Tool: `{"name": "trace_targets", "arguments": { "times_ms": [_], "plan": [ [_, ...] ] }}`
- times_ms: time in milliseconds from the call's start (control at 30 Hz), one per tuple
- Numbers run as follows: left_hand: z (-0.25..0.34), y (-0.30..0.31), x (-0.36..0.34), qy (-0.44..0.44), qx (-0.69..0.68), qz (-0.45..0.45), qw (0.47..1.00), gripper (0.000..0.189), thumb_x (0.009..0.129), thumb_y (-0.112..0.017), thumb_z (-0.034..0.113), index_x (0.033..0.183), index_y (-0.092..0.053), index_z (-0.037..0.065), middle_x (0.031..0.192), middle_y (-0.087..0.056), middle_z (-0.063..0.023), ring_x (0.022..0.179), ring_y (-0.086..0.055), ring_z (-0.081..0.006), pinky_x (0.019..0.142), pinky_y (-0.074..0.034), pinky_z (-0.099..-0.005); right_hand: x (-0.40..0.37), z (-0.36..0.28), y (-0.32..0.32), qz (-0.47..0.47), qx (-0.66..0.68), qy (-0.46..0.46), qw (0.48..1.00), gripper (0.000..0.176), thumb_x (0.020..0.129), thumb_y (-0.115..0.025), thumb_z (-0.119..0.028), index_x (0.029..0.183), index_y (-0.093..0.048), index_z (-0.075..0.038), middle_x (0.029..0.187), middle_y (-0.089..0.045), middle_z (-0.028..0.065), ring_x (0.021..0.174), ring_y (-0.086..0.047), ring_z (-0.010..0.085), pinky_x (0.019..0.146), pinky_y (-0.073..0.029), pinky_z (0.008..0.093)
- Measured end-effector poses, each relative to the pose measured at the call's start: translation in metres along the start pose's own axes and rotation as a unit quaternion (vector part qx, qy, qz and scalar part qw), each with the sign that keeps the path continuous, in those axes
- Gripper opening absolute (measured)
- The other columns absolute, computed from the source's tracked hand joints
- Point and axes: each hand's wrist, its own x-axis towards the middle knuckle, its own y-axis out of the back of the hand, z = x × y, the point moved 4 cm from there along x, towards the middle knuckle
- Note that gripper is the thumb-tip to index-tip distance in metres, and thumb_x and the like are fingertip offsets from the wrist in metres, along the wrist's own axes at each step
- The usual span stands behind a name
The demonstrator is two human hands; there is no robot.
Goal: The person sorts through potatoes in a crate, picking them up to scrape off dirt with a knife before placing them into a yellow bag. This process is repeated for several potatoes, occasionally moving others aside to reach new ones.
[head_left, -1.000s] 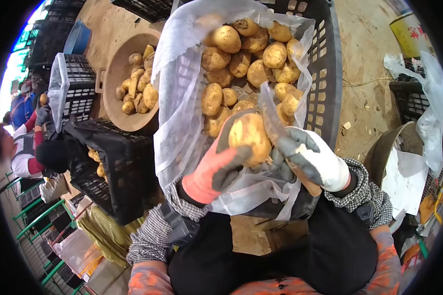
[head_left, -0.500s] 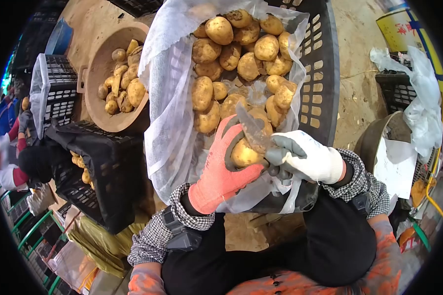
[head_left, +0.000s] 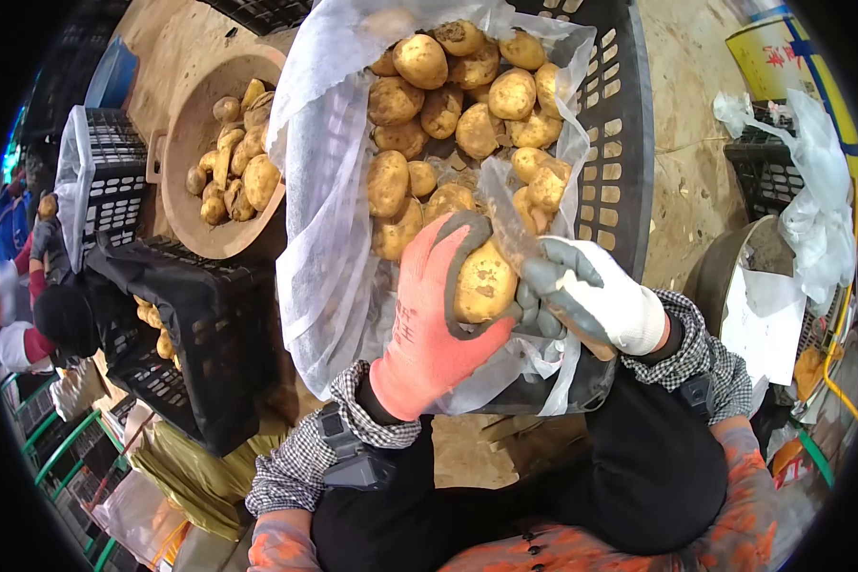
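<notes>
My left hand (head_left: 434, 319), in a coral glove with grey fingers, is closed around a potato (head_left: 484, 284) over the front of the crate. In my right hand (head_left: 596, 296), gloved in white and grey, is a knife (head_left: 507, 214). Its dirty blade points up and away beside the potato, and the handle's end shows below my palm. The right fingertips are close against the potato's right side. Several earth-stained potatoes (head_left: 419, 61) lie beyond my hands in the black crate (head_left: 623, 143), on a white sheet liner (head_left: 329, 219).
A brown tub (head_left: 186, 205) of potatoes stands left of the crate. Nearer is a black-lined crate (head_left: 214, 353) with several potatoes. At far left is a co-worker (head_left: 62, 315). A bucket (head_left: 720, 276) and plastic bag (head_left: 815, 210) are on the right.
The potato has turned in my left hand, showing a broader yellow face. The knife has shifted right and now stands more upright, its handle end showing below my right hand.
</notes>
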Motion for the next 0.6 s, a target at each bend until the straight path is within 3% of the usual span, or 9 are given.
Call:
{"name": "trace_targets", "arguments": {
  "times_ms": [100,167,200,233,333,433,467,500,600],
  "plan": [
    [-0.012,-0.007,-0.001,0.152,-0.351,-0.072,0.921,0.074,0.076,-0.074,0.020,0.137,-0.038,0.001,0.132,-0.047,-0.0136,0.118,-0.051,-0.0267,0.097,-0.043,-0.0389,-0.002,0.005,-0.006,-0.051,0.070,-0.042,0.995,0.036,0.096,-0.053,-0.035,0.098,-0.054,0.002,0.079,-0.063,0.0070,0.060,-0.060,0.0103,0.050,-0.047,0.0239],
    [-0.013,-0.016,-0.001,0.277,-0.671,-0.046,0.687,0.062,0.093,-0.056,0.035,0.141,-0.034,0.003,0.129,-0.048,-0.0100,0.114,-0.054,-0.0210,0.095,-0.045,-0.0356,-0.003,0.001,-0.004,0.012,0.108,-0.002,0.994,0.033,0.097,-0.051,-0.032,0.093,-0.055,0.000,0.077,-0.061,0.0059,0.059,-0.059,0.0109,0.053,-0.048,0.0234],
    [-0.013,-0.014,-0.001,0.240,-0.596,-0.063,0.764,0.060,0.099,-0.038,0.046,0.143,-0.031,0.006,0.132,-0.047,-0.0109,0.118,-0.051,-0.0227,0.098,-0.044,-0.0364,-0.001,0.000,-0.002,0.035,0.139,-0.011,0.990,0.032,0.098,-0.050,-0.031,0.091,-0.055,-0.001,0.077,-0.060,0.0055,0.059,-0.059,0.0107,0.054,-0.048,0.0230],
    [-0.019,-0.016,-0.001,0.239,-0.596,-0.062,0.764,0.060,0.099,-0.038,0.046,0.143,-0.031,0.006,0.132,-0.047,-0.0109,0.118,-0.051,-0.0227,0.098,-0.044,-0.0364,0.001,0.004,-0.001,0.034,0.138,-0.010,0.990,0.032,0.098,-0.050,-0.031,0.091,-0.055,-0.001,0.077,-0.060,0.0055,0.059,-0.059,0.0107,0.054,-0.048,0.0230],
    [-0.034,-0.008,0.004,-0.023,-0.291,0.003,0.957,0.066,0.091,-0.054,0.025,0.146,-0.024,0.007,0.139,-0.040,-0.0122,0.126,-0.046,-0.0224,0.104,-0.038,-0.0357,-0.001,0.012,0.001,0.034,0.151,-0.020,0.988,0.030,0.099,-0.050,-0.031,0.092,-0.056,-0.002,0.080,-0.060,0.0041,0.056,-0.055,0.0093,0.053,-0.046,0.0218],
    [-0.019,-0.006,0.000,-0.199,-0.050,0.045,0.978,0.078,0.086,-0.065,0.012,0.148,-0.019,0.008,0.144,-0.036,-0.0130,0.130,-0.042,-0.0223,0.108,-0.035,-0.0353,0.003,0.018,-0.001,0.024,0.202,0.044,0.978,0.030,0.096,-0.054,-0.028,0.100,-0.053,0.002,0.084,-0.062,0.0063,0.064,-0.058,0.0077,0.050,-0.050,0.0228],
    [-0.007,-0.002,0.006,0.011,-0.351,0.004,0.936,0.085,0.080,-0.066,0.004,0.149,-0.016,0.008,0.146,-0.033,-0.0123,0.133,-0.038,-0.0217,0.110,-0.032,-0.0347,0.002,0.016,0.001,0.026,0.202,0.044,0.978,0.030,0.096,-0.054,-0.028,0.100,-0.053,0.002,0.084,-0.062,0.0063,0.064,-0.058,0.0077,0.050,-0.050,0.0228],
    [-0.002,-0.011,0.004,0.219,-0.602,-0.037,0.767,0.094,0.074,-0.068,-0.004,0.150,-0.014,0.008,0.148,-0.029,-0.0116,0.136,-0.033,-0.0212,0.111,-0.029,-0.0341,0.001,0.011,0.002,0.017,0.148,0.046,0.988,0.029,0.096,-0.054,-0.027,0.100,-0.053,0.001,0.081,-0.062,0.0056,0.062,-0.058,0.0077,0.050,-0.050,0.0228],
    [-0.004,-0.009,0.004,0.181,-0.524,-0.043,0.831,0.092,0.074,-0.066,-0.001,0.150,-0.015,0.007,0.148,-0.028,-0.0102,0.137,-0.030,-0.0205,0.111,-0.029,-0.0338,-0.002,0.002,0.002,0.016,0.077,-0.009,0.997,0.028,0.096,-0.053,-0.027,0.099,-0.054,0.001,0.077,-0.062,0.0046,0.060,-0.058,0.0080,0.050,-0.049,0.0224]
  ]
}}
